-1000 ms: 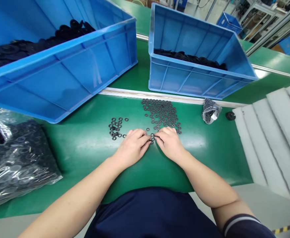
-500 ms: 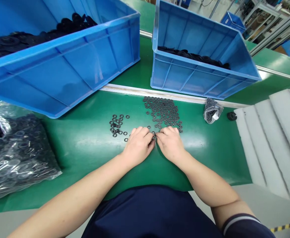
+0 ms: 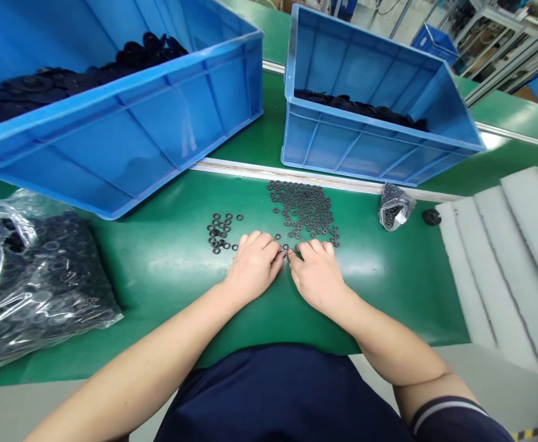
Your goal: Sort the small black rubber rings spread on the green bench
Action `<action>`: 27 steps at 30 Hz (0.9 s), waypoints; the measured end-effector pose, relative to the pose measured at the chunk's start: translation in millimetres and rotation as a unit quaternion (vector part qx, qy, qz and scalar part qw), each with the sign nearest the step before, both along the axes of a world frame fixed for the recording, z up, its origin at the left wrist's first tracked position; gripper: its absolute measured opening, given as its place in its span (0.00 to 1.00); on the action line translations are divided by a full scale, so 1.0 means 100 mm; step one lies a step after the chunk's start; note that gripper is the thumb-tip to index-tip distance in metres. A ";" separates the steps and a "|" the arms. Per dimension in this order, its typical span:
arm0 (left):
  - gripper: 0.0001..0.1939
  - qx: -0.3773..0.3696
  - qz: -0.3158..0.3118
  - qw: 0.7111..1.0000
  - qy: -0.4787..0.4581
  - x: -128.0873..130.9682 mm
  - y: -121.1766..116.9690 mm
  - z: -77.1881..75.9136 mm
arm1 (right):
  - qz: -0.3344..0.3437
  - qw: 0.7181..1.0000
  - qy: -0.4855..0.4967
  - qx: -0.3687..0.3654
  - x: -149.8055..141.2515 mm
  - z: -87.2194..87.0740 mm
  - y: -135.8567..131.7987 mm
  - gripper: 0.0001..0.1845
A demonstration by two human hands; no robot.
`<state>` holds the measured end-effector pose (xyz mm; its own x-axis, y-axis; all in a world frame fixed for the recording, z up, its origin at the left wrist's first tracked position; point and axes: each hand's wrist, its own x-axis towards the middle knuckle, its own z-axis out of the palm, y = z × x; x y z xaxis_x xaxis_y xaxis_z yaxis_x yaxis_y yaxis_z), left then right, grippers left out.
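Observation:
My left hand (image 3: 256, 264) and my right hand (image 3: 317, 271) meet low over the green table, fingers curled and fingertips nearly touching. Between their tips shows a small black ring (image 3: 285, 247), washer-like. A dark bit of another ring sits at my left thumb and index finger, which are pinched. My right fingertips are bent in close beside it; what they grip, if anything, is hidden. Just beyond the hands spreads a flat layer of black rings (image 3: 303, 202). A looser group of black rings (image 3: 218, 232), some stacked or overlapping, lies left of my left hand.
Two blue crates, one at the left (image 3: 158, 116) and one at the right (image 3: 370, 132), hold dark parts. A large clear bag (image 3: 57, 288) of dark rings lies at left. At right are a small bag (image 3: 393, 209), a black round part (image 3: 432, 217) and white foam blocks (image 3: 494, 245).
My right fingertips have drawn slightly away from my left ones, so the ring between them shows more fully. The whole view has shifted slightly.

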<state>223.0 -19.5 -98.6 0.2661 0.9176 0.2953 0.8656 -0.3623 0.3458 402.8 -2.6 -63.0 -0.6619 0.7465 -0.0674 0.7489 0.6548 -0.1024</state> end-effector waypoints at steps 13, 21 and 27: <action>0.11 0.048 -0.139 0.989 -0.026 0.24 -0.21 0.02 | -0.112 0.979 0.045 -0.165 0.64 0.29 0.20 0.10; 0.15 0.013 -0.147 0.989 0.018 0.32 -0.17 0.01 | -0.077 0.973 0.046 -0.212 0.50 0.15 0.07 0.11; 0.09 -0.026 -0.156 0.987 -0.012 0.19 -0.23 0.09 | -0.054 0.977 0.066 -0.197 0.44 0.14 0.06 0.04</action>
